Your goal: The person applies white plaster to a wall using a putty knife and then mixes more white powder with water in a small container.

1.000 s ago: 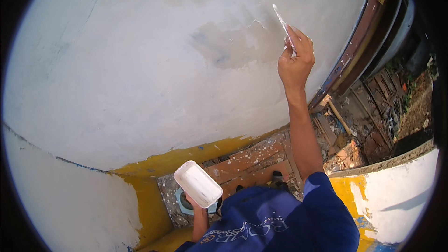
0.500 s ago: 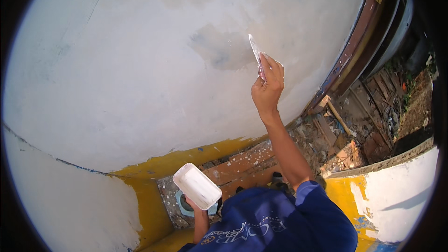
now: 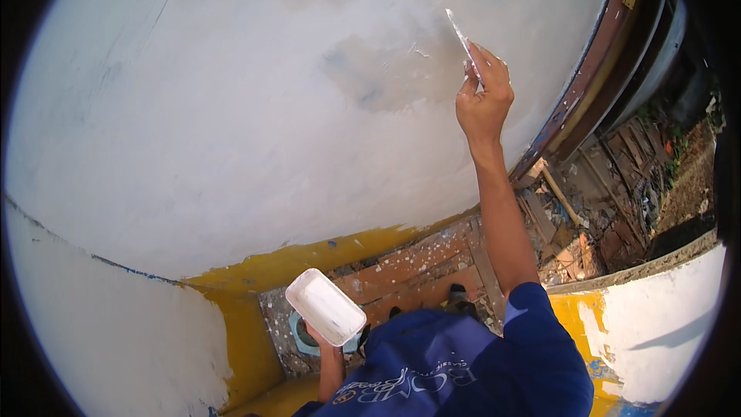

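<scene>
My right hand [image 3: 486, 100] is raised against the white wall [image 3: 231, 147], pinching a thin flat putty scraper [image 3: 465, 45] that is seen nearly edge-on. White paste smears the scraper and my fingers. Left of it on the wall lies a damp-looking greyish patch [image 3: 378, 77] with a small ridge of white paste near its upper part. Low down, my left hand [image 3: 323, 340] holds a white rectangular tub [image 3: 326, 307] from beneath, tilted so its inside shows a white coating of paste. Most of the left hand's fingers are hidden under the tub.
Yellow paint [image 3: 247, 324] runs along the wall's foot. Paint-spotted boards [image 3: 409, 274] lie below, with a light-blue container [image 3: 302, 336] behind the tub. On the right are a brown frame [image 3: 571, 100], scattered wood debris [image 3: 617, 193] and a low white-and-yellow wall [image 3: 664, 316].
My right hand has moved up and to the right along the wall with the scraper. A small paste ridge now shows on the grey patch. The left hand and tub have hardly moved.
</scene>
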`<state>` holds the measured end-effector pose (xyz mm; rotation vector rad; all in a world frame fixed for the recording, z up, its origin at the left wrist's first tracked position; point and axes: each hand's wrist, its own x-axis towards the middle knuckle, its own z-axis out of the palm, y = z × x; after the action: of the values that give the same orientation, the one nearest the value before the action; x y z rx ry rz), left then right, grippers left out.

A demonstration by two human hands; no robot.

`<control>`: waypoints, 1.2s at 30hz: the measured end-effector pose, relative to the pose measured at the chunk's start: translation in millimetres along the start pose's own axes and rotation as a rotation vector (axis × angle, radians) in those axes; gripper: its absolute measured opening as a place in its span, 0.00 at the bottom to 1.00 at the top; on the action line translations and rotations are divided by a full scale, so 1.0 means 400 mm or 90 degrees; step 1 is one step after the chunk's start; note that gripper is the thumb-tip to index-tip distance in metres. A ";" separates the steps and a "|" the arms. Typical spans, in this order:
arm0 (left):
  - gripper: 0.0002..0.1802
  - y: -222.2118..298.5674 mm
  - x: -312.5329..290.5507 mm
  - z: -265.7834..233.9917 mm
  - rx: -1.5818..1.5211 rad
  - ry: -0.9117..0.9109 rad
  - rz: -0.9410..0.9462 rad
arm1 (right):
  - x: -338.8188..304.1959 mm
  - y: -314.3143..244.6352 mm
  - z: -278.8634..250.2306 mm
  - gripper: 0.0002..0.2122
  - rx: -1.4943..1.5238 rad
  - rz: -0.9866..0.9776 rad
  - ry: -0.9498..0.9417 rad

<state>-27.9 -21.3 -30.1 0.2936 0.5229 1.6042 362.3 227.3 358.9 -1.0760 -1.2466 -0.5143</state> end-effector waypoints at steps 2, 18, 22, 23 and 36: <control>0.34 -0.002 -0.004 0.000 -0.011 0.006 -0.003 | 0.030 0.020 0.003 0.25 -0.028 -0.019 0.014; 0.34 0.010 -0.016 0.017 -0.049 0.009 0.012 | -0.059 -0.052 0.036 0.27 0.035 0.042 -0.047; 0.35 0.017 -0.033 0.009 -0.070 0.020 0.011 | -0.112 -0.104 0.074 0.26 -0.037 0.006 -0.076; 0.35 0.015 -0.037 0.005 -0.083 0.019 0.016 | -0.162 -0.130 0.081 0.26 -0.036 -0.002 -0.121; 0.34 0.020 0.011 0.025 -0.100 0.039 0.020 | -0.318 -0.181 0.224 0.33 -0.033 0.041 -0.093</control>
<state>-30.6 -15.7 -17.9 0.1358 0.4378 1.6779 221.1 243.7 262.7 -1.2107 -1.3267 -0.4263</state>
